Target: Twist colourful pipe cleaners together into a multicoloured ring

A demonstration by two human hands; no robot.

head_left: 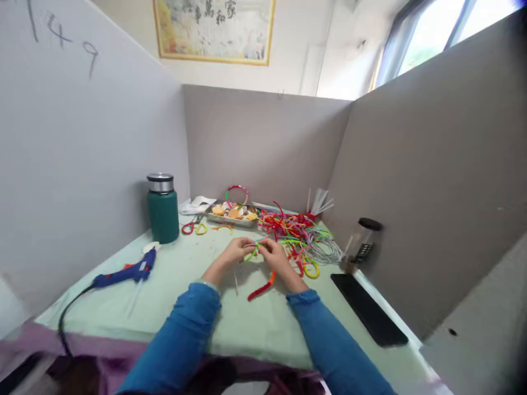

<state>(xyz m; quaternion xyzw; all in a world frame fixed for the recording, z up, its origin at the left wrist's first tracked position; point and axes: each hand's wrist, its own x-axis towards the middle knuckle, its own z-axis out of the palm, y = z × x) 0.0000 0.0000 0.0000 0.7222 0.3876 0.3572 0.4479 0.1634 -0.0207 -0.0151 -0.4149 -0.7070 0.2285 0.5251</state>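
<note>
Head view: both hands meet over the pale table [239,326]; clock directions run from them.
Left hand [234,251]: fingertips pinching a bright green strand [250,255].
Right hand [275,257]: fingertips closed on that strand too.
Bright green strand: between the hands, bent.
Red-orange strand [260,291]: six o'clock, near the right wrist.
Strand pile [284,222]: one o'clock.
Shell tray [233,221]: eleven.
Green bottle [163,216]: ten.
Blue glue gun [123,275]: nine.
Black slab [368,308]: four.

Grey partitions [267,142] edge a pale table [173,299], a bright window [430,38] upper right.
</note>
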